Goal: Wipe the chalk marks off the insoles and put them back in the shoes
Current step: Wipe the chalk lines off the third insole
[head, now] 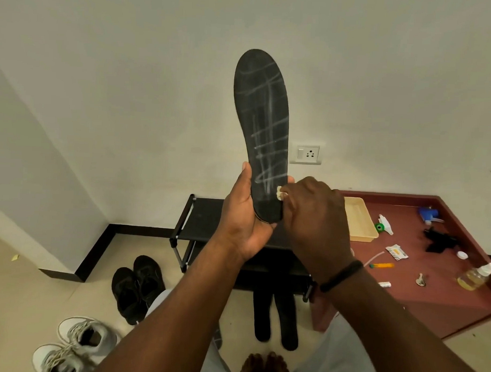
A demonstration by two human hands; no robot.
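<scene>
Left hand has its grip clamped round the heel of the chalk-marked black insole, held upright above the black shoe rack. Right hand pinches a pale wad against that heel.

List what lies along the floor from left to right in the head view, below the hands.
White sneakers → black shoes → two black insoles under the rack → red platform with its clutter.
</scene>
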